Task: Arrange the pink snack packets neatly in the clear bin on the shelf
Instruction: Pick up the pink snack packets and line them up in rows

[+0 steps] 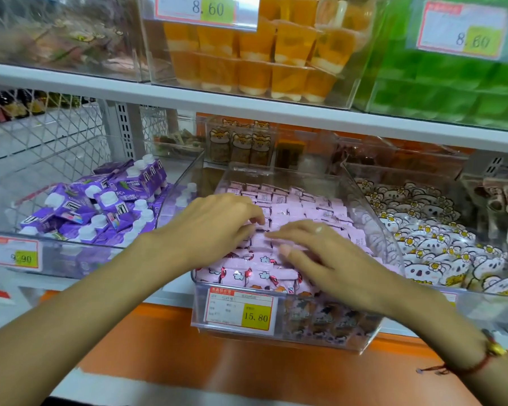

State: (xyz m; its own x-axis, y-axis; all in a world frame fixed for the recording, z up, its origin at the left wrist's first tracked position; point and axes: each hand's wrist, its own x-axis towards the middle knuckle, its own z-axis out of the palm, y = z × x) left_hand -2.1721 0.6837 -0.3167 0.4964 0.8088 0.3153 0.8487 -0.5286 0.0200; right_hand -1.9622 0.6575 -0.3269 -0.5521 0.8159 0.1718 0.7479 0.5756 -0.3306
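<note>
Several pink snack packets (299, 206) fill the clear bin (361, 341) in the middle of the shelf, lined up in rows at the back and looser at the front. My left hand (214, 227) rests palm down on the packets at the bin's left side, fingertips pinched on a packet near the middle. My right hand (320, 253) lies flat over the packets at the front right, fingers pointing left and touching the same spot. Both hands hide the packets under them. A price tag reading 15.80 (241, 313) is fixed to the bin's front.
A clear bin of purple pouches (106, 206) stands to the left, a bin of white koala packets (440, 250) to the right. The white shelf board (247, 106) above carries orange jelly cups (261, 60) and green packs (452, 92). An orange ledge (247, 370) runs below.
</note>
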